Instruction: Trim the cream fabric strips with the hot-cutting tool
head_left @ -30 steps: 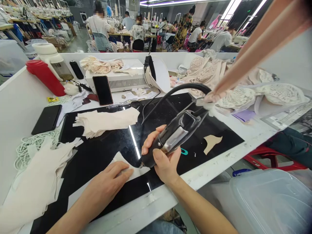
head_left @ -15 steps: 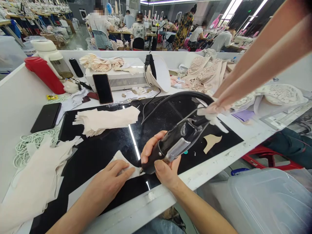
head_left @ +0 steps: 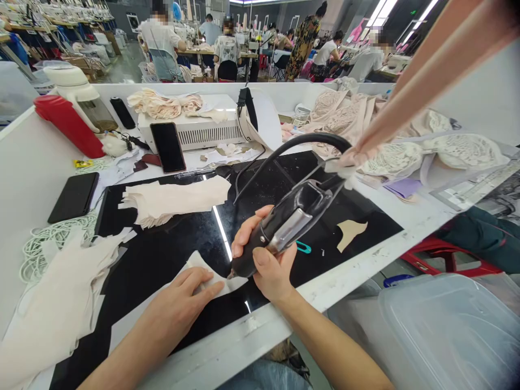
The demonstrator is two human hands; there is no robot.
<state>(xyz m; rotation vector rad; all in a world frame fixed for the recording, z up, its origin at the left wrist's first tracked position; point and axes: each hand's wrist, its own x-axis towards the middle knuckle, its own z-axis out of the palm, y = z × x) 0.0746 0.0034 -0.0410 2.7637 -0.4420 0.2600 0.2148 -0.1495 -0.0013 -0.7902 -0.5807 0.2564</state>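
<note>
Hands apart: the right hand [head_left: 274, 273] is clamped around a black corded tool [head_left: 311, 197]; the left hand [head_left: 179, 303] lies open, fingers extended, on pale cloth [head_left: 233, 285]. White tabletop [head_left: 244, 341] carries a black board [head_left: 162, 265]. Far left on it, a fabric stack [head_left: 174, 200]; near centre, the cloth, at the tool's tip; right, a tan piece [head_left: 351, 232], then a teal clip [head_left: 303, 247].

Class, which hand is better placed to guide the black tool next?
Likely the right hand: it grips the black tool, whose tip is close to the pale piece; the left hand lies on that piece.
</note>
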